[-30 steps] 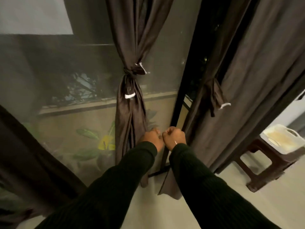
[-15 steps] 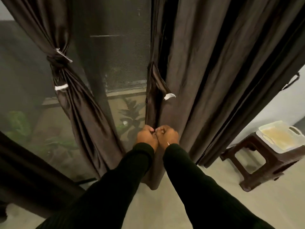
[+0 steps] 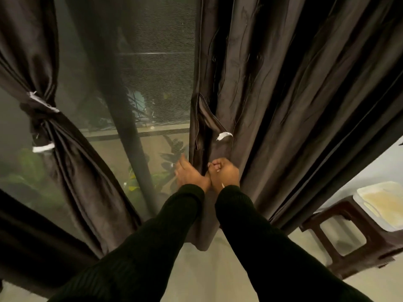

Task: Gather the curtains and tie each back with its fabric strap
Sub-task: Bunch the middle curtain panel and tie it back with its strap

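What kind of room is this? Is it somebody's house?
Probably a room at home, by a big window or glass door. Long dark curtains hang to the floor, leafy plants show outside through the mesh screen, and a plastic stool holds a tray.

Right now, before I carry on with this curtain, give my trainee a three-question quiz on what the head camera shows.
1. True or false: the left curtain is already tied back.
2. Which hand is curled into the edge of the right curtain? A) left hand B) right hand
3. Fill in: the hanging fabric strap ends in a ____ tag.

Key: 1 true. 2 B; the left hand's fingers are straight beside the curtain edge. 3 white.
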